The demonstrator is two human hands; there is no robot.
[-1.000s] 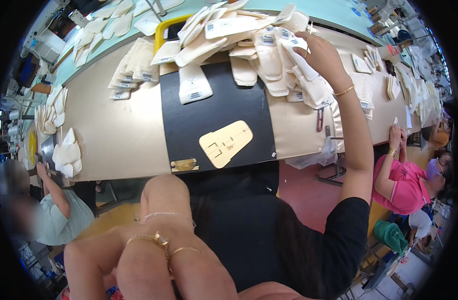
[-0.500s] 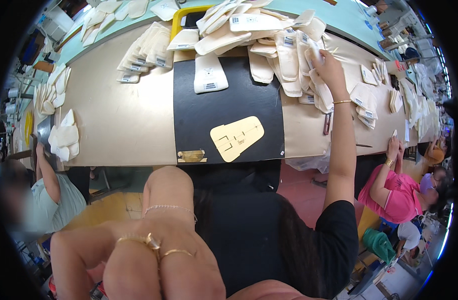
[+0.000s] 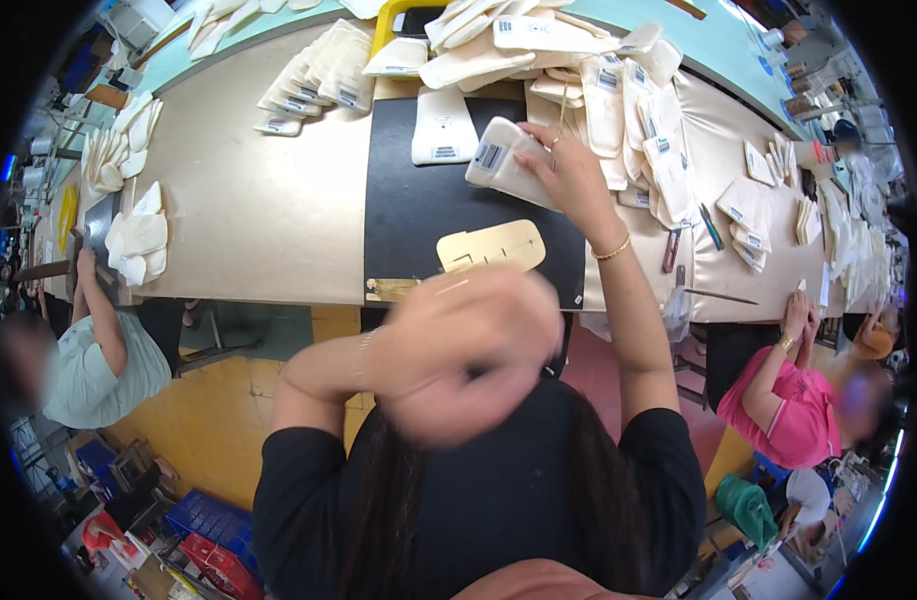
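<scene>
My right hand (image 3: pixel 576 185) grips a cream padded fabric piece (image 3: pixel 501 158) with a printed label at its rounded end, held over the black mat (image 3: pixel 409 215). A thin stick-like tool (image 3: pixel 564 102) pokes up by its fingers; its kind is too small to tell. My left hand (image 3: pixel 464 350) is raised near my chest and smeared by motion, so its fingers cannot be made out. Beyond it, a pale yellow template (image 3: pixel 499 244) with slots and dark lines lies on the mat, partly covered by that hand. Another labelled padded piece (image 3: pixel 444 125) lies at the mat's far edge.
Padded pieces heap around a yellow bin (image 3: pixel 383 38) at the back. A fanned stack (image 3: pixel 319 78) lies left of it. Right of the mat are a dark red tool (image 3: pixel 671 250), a pen (image 3: pixel 712 227) and a thin blade (image 3: pixel 721 297). Co-workers sit at both sides.
My right hand has come back from the pile toward the mat with a padded piece. My left hand has moved up and forward from low in view. The view has shifted slightly.
</scene>
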